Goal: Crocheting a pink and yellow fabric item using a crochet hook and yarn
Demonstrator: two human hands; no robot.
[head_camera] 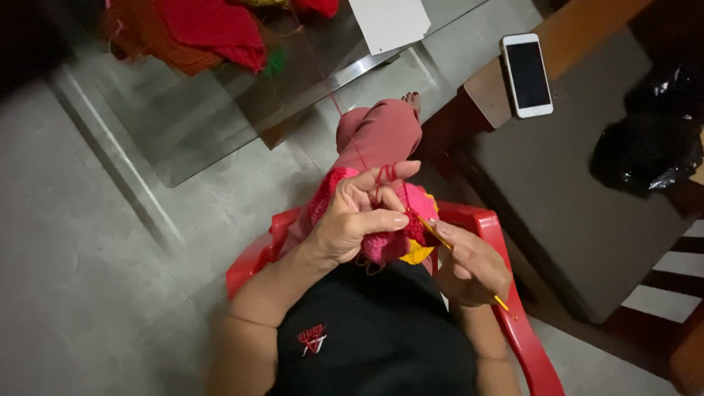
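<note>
My left hand (361,216) grips a pink, red and yellow crochet piece (400,246) over my lap, with red yarn (386,174) wrapped around its raised forefinger. That yarn runs up and away toward the glass table. My right hand (473,264) holds a yellow crochet hook (433,231), whose tip is in the piece at the fingers of my left hand. I sit on a red plastic chair (513,323).
A glass table (220,125) stands ahead, with a heap of red and orange knitted pieces (198,29) and a white sheet (389,22) on it. At the right is a dark seat with a white phone (526,75) on its wooden armrest and a black plastic bag (645,147).
</note>
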